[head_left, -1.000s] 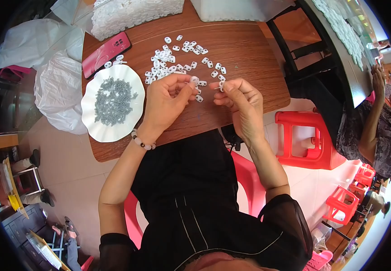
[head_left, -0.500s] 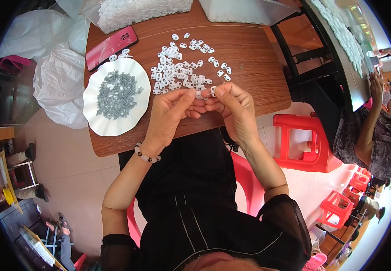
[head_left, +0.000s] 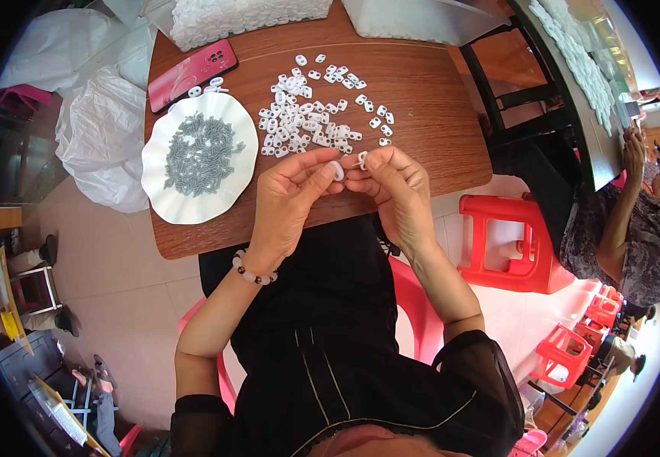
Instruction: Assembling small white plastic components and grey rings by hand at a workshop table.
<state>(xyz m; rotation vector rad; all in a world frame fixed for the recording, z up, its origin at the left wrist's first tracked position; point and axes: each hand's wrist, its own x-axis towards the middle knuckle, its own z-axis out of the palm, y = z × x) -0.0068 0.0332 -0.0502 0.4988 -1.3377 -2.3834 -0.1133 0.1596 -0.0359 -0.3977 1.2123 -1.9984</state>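
The right hand (head_left: 400,186) had come closer to the left hand (head_left: 288,196) since one second before. The left hand was pinching a rounded white piece (head_left: 338,171), and the right hand a small white piece (head_left: 363,158) just beside it, over the bench (head_left: 444,114). Beyond lay loose white pieces (head_left: 303,122); at left, a white plate (head_left: 243,179) held grey pieces (head_left: 202,156).

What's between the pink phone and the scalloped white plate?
A few small white pieces, by the far rim of the plate; the head view shows them.
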